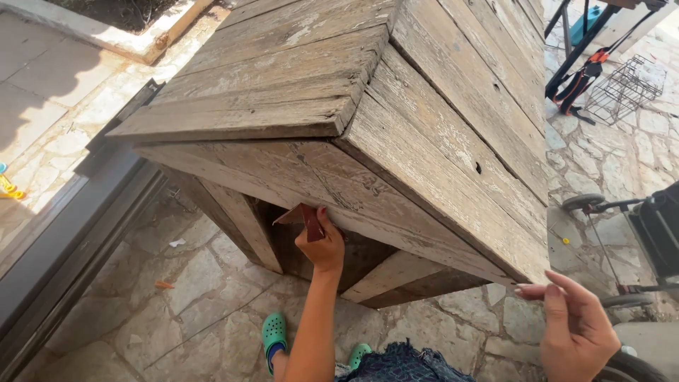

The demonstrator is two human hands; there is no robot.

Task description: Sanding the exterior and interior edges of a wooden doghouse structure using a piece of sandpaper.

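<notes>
While my left hand [322,244] pinches a folded reddish-brown sheet of sandpaper [305,219] against the lower front board, the weathered wooden crate [396,141] fills the view from ten to three o'clock, grey, cracked and rough-grained. My right hand [576,325], at four o'clock, hangs open, fingers loosely curled, holding nothing. Irregular stone paving [198,297] lies beneath.

An outdoor home patio is showing here: sunlight is falling on stone paving [205,297], a weathered wooden crate [396,120], and a wire basket [626,88].
</notes>
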